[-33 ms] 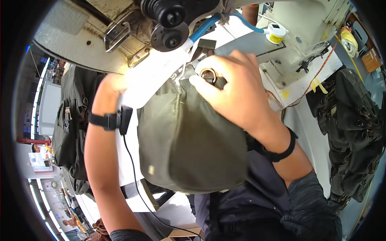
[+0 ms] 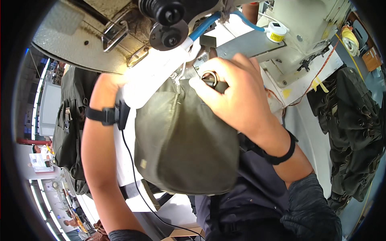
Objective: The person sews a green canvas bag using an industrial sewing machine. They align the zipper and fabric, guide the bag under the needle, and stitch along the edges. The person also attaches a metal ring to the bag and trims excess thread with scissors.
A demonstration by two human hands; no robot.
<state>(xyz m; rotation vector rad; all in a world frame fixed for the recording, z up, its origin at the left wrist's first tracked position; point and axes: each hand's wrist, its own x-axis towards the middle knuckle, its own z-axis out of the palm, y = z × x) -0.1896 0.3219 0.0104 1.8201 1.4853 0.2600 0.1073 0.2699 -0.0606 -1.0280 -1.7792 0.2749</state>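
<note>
Right now the person looks to be at the sewing step: an olive green bag (image 2: 185,144) is pushed up under the head of a sewing machine (image 2: 297,36), and its top edge, with a metal ring (image 2: 210,77) on a dark strap, sits just at the needle area. The right hand (image 2: 233,94) lies on top of the bag's upper edge, fingers curled together and pinching the strap by the ring, pressing it toward the machine. The left hand (image 2: 108,86) is mostly washed out by the bright lamp; it seems to rest against the bag's left side, but whether it is spread or gripping I cannot tell. The bulk of the bag hangs down between the two forearms, toward the person's lap. To my eye, the next move calls for holding the ring end steady and square while the fabric feeds, with fingertips kept clear of the needle. More dark bags (image 2: 350,132) are piled at the right of the desk (image 2: 305,132).
</note>
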